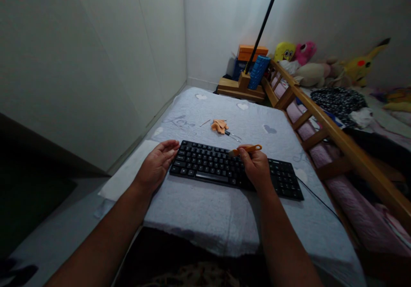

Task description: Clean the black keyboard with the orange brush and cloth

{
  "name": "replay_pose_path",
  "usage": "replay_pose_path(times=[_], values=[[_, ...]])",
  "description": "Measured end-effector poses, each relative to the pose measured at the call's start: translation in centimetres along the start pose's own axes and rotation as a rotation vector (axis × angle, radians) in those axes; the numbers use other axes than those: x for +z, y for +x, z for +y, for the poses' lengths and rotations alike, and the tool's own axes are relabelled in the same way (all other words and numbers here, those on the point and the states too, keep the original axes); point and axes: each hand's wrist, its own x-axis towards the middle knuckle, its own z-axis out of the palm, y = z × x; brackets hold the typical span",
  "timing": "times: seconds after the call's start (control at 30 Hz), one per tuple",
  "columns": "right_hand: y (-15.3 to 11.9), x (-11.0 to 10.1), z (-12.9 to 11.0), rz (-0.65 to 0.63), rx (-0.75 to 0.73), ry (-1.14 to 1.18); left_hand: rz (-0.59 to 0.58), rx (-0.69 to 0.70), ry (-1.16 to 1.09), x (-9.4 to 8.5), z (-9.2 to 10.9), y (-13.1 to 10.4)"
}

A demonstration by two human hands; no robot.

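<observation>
A black keyboard [208, 160] lies across the cloth-covered surface, its cable [321, 199] running off to the right. My right hand [257, 167] is closed around the orange handle of a small brush [253, 148]. The brush's pale bristles reach the keys near the upper middle of the keyboard. At the keyboard's left end rests my left hand [157, 162], fingers stretched out along the edge and holding nothing. Beyond the keyboard lie a crumpled orange cloth [220, 126], a thin tool with a dark handle and metal prongs [233, 136], and a small thin stick [204, 123].
A pale blue printed cloth [199, 201] covers the surface. On the right runs a wooden bed rail [316, 111], with plush toys [308, 70] behind it. A lamp on a wooden base [240, 91] stands at the back beside a blue roller [259, 70]. White panels [112, 55] rise at left.
</observation>
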Motion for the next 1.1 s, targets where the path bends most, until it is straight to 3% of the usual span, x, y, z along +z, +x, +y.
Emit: replay_pose_path(times=[0.13, 0.23, 0.37, 0.53, 0.77, 1.0, 1.1], values=[[0.0, 0.2, -0.1, -0.044, -0.043, -0.048, -0.001, -0.005, -0.005, -0.1, -0.1, 0.1], [-0.1, 0.6, -0.1, -0.119, 0.034, 0.065, -0.003, -0.008, -0.014, -0.2, -0.1, 0.1], [0.1, 0.5, 0.1, -0.13, 0.164, 0.182, 0.002, -0.016, -0.024, -0.1, -0.1, 0.1], [1.0, -0.1, -0.4, -0.148, 0.17, 0.102, -0.003, -0.005, -0.015, -0.1, 0.0, 0.0], [3.0, -0.4, -3.3, -0.426, 0.137, -0.004, -0.001, -0.001, -0.02, -0.1, 0.1, 0.0], [2.8, 2.3, -4.0, -0.246, 0.056, -0.069, 0.002, -0.003, -0.044, -0.1, 0.0, 0.0], [2.0, 3.2, -3.6, -0.244, 0.018, -0.091, -0.002, 0.002, -0.038, 0.0, 0.1, 0.0]])
